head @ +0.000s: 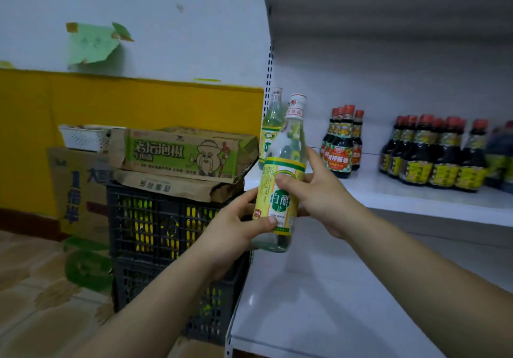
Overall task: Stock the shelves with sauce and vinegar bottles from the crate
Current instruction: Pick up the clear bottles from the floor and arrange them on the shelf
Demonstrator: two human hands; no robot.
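Both hands hold a clear white-vinegar bottle (283, 169) with a yellow label and a white cap, tilted slightly, in front of the middle shelf's left end. My left hand (238, 227) grips its lower part, thumb across the label. My right hand (319, 188) grips the label from the right. A second, similar vinegar bottle (270, 124) stands upright on the white shelf (388, 194) just behind it. Dark sauce bottles with red caps stand further right in two groups (342, 144) (438, 158). The black plastic crate (155, 224) with yellow-labelled bottles inside sits left of the shelving.
Flattened cardboard boxes (177, 155) lie on top of the crate, with a white basket (83, 135) and a taller carton (77, 188) behind. A second black crate (219, 310) sits beneath. The lower white shelf (319, 316) runs below my arms. A yellow and white wall stands behind.
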